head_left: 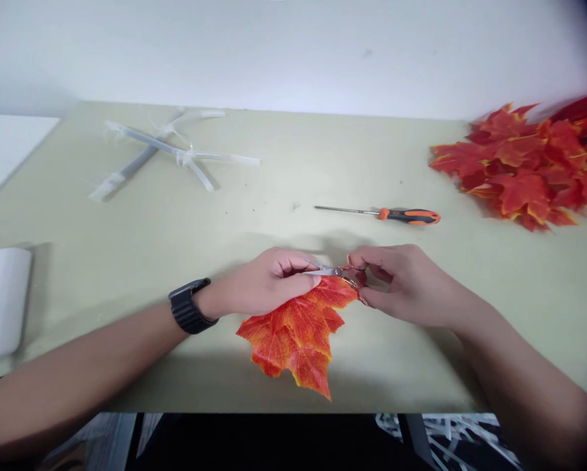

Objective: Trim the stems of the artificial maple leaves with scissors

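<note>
In the head view, my left hand (278,281) pinches the top of an orange-red artificial maple leaf (296,333) with yellow edges, which hangs down toward the table's front edge. My right hand (396,281) has its fingers in the copper-coloured handles of a small pair of scissors (336,271). The scissor blades are parted and point left, close against my left fingertips at the upper edge of the leaf. Exactly what lies between the blades is hidden by my left fingers.
Beyond my hands lies an orange-and-black screwdriver (411,216). A pile of red maple leaves (523,170) sits at the back right. Translucent plastic tubes (150,140) lie crossed at the back left. A white object (3,304) stands at the left edge of the table (101,235).
</note>
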`<state>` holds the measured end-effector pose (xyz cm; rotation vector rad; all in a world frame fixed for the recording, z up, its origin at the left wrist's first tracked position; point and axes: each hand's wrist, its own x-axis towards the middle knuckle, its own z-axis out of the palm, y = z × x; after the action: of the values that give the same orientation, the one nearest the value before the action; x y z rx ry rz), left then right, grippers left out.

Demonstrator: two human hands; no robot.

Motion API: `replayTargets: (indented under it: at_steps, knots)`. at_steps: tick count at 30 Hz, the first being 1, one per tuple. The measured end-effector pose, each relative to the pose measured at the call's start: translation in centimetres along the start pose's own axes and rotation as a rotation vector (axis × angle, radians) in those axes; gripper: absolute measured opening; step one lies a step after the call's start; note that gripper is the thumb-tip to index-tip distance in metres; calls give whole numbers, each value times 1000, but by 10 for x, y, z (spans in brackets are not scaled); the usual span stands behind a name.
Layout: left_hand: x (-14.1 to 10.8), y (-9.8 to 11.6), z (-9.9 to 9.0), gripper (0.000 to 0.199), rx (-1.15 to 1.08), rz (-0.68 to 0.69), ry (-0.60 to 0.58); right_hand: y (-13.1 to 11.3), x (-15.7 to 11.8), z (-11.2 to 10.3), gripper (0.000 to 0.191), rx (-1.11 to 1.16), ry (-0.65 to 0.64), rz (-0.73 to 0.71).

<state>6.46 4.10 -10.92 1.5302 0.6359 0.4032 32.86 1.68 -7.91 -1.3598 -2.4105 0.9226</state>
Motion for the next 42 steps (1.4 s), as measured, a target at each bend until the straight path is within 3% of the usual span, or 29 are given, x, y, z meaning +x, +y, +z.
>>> replayTargets:
  at_steps: [42]
  knots:
    - [1, 2, 3, 20, 44, -18, 17, 3, -2, 0, 5, -81, 47, -24]
